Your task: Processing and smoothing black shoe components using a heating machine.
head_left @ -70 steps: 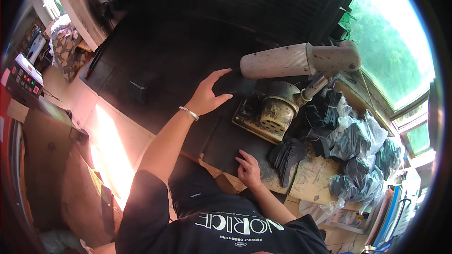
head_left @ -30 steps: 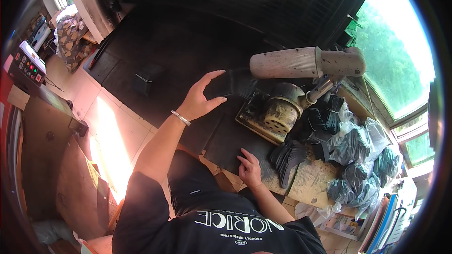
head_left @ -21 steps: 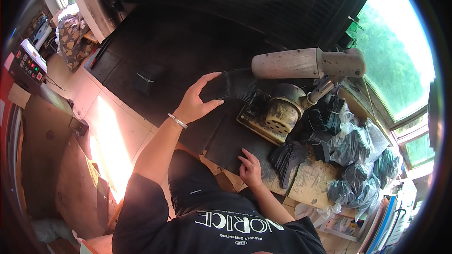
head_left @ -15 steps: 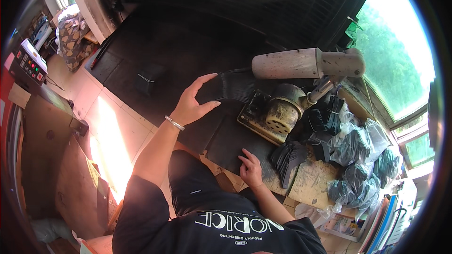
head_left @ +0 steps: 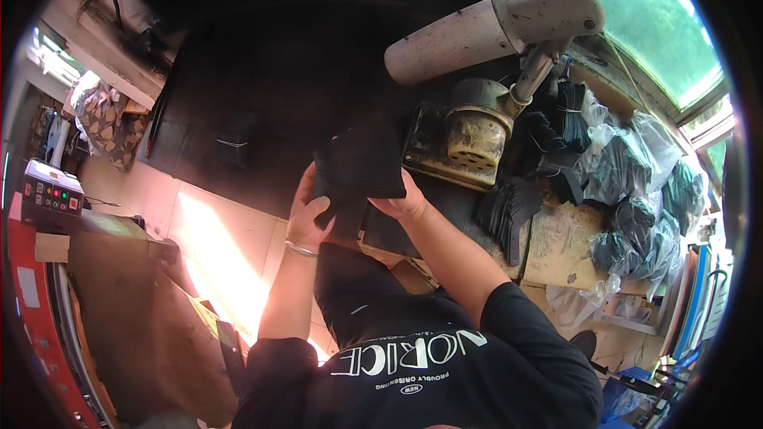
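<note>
While both hands lift it above the dark bench (head_left: 262,87), a black ribbed sheet (head_left: 358,163) hangs just beside the grimy machine (head_left: 477,123).

Bagged black pieces (head_left: 628,167) lie well to the right; the left hand (head_left: 308,210) curls around the sheet's left edge, and the right hand (head_left: 401,202) grips it from beneath.

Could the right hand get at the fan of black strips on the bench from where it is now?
Probably yes, but not freely: the right hand shares the black ribbed piece with the left hand. The strips lie just right, nothing between.
</note>
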`<state>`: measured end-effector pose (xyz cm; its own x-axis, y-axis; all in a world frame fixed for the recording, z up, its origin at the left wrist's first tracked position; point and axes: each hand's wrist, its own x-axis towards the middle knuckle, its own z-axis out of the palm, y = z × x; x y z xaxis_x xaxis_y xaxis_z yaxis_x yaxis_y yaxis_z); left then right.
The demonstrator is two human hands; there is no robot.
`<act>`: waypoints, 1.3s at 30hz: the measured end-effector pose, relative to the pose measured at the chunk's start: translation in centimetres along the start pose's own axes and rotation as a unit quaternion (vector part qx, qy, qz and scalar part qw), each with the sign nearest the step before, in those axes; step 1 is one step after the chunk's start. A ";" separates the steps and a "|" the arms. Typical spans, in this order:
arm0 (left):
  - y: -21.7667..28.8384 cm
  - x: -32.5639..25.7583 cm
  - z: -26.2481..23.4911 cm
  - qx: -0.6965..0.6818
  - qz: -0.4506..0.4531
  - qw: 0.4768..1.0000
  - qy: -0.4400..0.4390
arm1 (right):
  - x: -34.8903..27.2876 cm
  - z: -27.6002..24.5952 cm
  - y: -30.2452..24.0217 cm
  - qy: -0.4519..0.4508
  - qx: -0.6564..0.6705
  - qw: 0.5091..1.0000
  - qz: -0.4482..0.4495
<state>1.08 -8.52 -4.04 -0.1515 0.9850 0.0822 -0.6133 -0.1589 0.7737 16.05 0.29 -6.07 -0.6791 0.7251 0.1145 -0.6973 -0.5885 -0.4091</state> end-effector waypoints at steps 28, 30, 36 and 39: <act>-5.4 13.6 -0.9 -0.292 -0.055 0.954 0.046 | 9.2 -0.2 -5.5 0.162 -0.219 0.957 -0.101; -5.5 13.1 -0.9 -0.297 -0.055 0.952 0.047 | 8.8 -0.4 -5.1 0.159 -0.217 0.957 -0.107; -5.8 11.8 -1.5 -0.277 -0.055 0.959 0.035 | 7.4 -0.5 -4.5 0.118 -0.219 0.963 -0.107; -6.0 11.3 -1.4 -0.276 -0.052 0.960 0.019 | 6.7 -0.8 -4.2 0.104 -0.209 0.966 -0.114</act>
<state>1.99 3.45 -8.65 -0.0881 0.9961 -0.0080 -0.9419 -0.0807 0.3260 14.56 7.92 -4.34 -0.4281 0.9004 0.0770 -0.6401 -0.2419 -0.7292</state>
